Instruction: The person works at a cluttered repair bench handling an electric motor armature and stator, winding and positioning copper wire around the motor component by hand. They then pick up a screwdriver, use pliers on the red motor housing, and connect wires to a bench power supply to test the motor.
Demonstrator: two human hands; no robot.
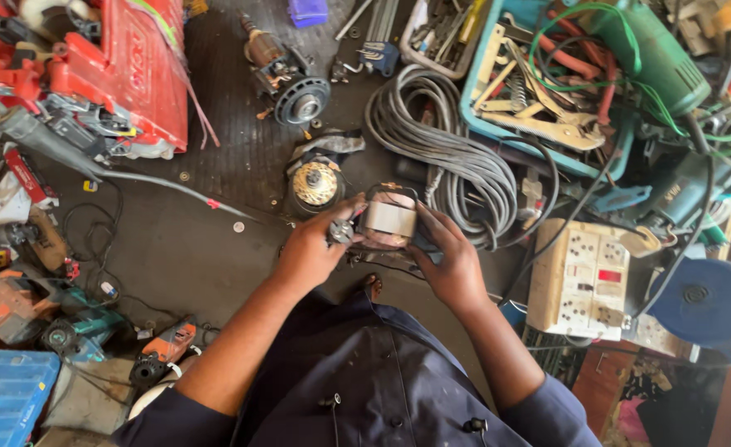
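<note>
hands' grip left (311, 248) and right (452, 265) on motor stator (386, 219), cable coil (448, 149) just beside

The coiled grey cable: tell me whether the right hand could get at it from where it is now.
Probably yes. The coiled grey cable lies on the floor just beyond the right hand with nothing lying between them. But that hand, with the left hand, is holding the motor stator, so it would have to let go first.
</note>
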